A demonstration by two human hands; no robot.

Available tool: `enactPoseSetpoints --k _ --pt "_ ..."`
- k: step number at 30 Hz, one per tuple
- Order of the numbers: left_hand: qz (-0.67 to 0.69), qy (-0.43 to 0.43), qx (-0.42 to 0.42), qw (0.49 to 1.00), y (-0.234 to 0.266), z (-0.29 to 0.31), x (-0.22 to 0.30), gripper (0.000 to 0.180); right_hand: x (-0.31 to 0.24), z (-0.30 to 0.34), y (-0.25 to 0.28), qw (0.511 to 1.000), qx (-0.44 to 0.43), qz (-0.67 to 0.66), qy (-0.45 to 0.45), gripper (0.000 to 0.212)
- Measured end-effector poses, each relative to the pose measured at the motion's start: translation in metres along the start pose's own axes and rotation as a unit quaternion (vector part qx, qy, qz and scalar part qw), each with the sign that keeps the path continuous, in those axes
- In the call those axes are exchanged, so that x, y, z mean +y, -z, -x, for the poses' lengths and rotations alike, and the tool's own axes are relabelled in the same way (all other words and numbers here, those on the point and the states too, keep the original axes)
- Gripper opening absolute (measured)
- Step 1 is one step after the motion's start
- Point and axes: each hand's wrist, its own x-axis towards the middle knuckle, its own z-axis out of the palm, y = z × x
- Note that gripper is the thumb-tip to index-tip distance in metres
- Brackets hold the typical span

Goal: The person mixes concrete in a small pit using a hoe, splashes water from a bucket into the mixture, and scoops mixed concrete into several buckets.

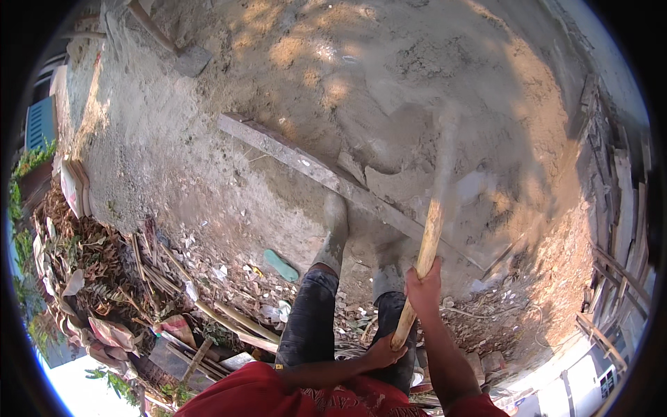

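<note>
A long wooden tool handle (432,226) slants up and away from me over wet grey cement mix (389,132). Closed around its butt end is my left hand (383,353), low in front of my thighs. Higher up the shaft my right hand (424,288) grips it with wrapped fingers. The far end of the handle is smeared by motion, and I cannot make out the tool's head. A wooden plank (292,156) lies diagonally along the near edge of the mix, just ahead of my mud-coated boots (335,215).
At the upper left a hoe (189,59) rests in the mix. Dry leaves and sacks (111,333) heap up at the left, beside loose sticks (236,323). A green shoe sole (281,265) lies among rubble. Stacked boards (622,201) line the right side.
</note>
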Motion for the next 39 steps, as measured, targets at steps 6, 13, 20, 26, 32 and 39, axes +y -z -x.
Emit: enactPoseSetpoints --k 6,13,20,26,32,39 --pt "-0.317 -0.121 0.228 0.912 0.105 -0.128 0.127 0.034 -0.116 -0.174 -0.008 0.971 -0.003 -0.237 0.031 0.027" --pt "-0.064 0.040 0.093 0.993 -0.033 -0.053 0.102 0.029 0.015 -0.121 0.041 0.986 -0.030 -0.115 -0.116 0.030" --pt "-0.218 0.089 0.080 0.969 -0.062 0.046 0.017 0.033 0.075 0.019 0.076 0.976 0.066 -0.203 -0.036 0.033" --pt "-0.361 0.076 0.032 0.929 -0.090 0.060 0.105 0.031 0.042 0.000 0.219 0.772 0.069 -0.631 -0.028 0.027" --pt "-0.565 0.081 0.002 0.821 -0.097 -0.027 0.164 0.048 0.079 -0.030 0.280 0.717 0.245 -0.647 -0.083 0.030" --pt "-0.748 -0.079 -0.033 0.658 -0.128 -0.183 0.316 0.050 0.103 -0.159 0.348 0.638 0.463 -0.607 -0.101 0.033"
